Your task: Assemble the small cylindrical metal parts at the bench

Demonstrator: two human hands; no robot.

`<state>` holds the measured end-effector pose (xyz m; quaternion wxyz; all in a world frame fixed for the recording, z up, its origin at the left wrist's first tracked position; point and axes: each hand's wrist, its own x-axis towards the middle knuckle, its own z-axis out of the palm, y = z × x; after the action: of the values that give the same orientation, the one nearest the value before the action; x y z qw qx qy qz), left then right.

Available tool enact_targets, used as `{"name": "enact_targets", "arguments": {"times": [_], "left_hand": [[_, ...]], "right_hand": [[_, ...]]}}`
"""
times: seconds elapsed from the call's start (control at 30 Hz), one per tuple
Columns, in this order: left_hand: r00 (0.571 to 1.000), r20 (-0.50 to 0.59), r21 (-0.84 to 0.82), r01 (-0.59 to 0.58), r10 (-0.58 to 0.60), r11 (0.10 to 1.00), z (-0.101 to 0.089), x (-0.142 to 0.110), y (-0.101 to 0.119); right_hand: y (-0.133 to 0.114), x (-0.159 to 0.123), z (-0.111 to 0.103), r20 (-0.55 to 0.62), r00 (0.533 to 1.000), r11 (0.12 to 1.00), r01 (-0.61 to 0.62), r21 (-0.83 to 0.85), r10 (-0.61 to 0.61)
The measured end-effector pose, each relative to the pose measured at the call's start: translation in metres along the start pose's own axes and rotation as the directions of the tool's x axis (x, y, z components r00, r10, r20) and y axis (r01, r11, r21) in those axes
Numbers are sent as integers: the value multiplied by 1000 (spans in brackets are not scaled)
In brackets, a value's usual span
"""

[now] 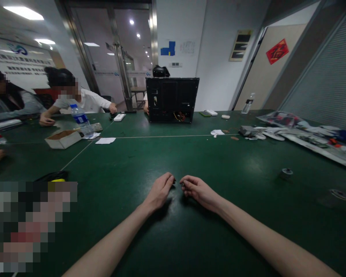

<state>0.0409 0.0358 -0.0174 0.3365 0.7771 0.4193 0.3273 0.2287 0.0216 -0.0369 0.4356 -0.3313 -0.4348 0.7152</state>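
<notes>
Just over the green table (138, 161), my two hands face each other with a narrow gap between the fingertips. My left hand (159, 192) is closed, thumb against fingers; a small dark bit shows at its tips, too small to name. A tiny shiny metal piece (183, 184) is pinched between the thumb and curled fingers of my right hand (198, 191). Two metal cylinders, a farther one (286, 174) and a nearer one (336, 197), stand to the right of my right arm.
A black computer case (173, 100) stands at the back. Left are an open cardboard box (64, 139), a water bottle (81, 120) and seated people, one in a white shirt (89, 100). Parts and plastic bags (288, 121) lie far right. Pixel blocks hide the lower left.
</notes>
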Motion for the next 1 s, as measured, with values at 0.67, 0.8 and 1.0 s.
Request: {"name": "enact_targets", "arguments": {"times": [0.67, 0.8, 1.0], "left_hand": [[1000, -3, -4, -6, 6, 1000, 1, -1, 2], [1000, -2, -2, -10, 10, 1000, 1, -1, 2], [1000, 5, 14, -5, 5, 1000, 0, -1, 3]], "right_hand": [[2, 2, 4, 40, 996, 989, -81, 125, 77], [2, 1, 3, 60, 997, 991, -63, 116, 56], [3, -1, 8, 61, 998, 1000, -20, 4, 20]]}}
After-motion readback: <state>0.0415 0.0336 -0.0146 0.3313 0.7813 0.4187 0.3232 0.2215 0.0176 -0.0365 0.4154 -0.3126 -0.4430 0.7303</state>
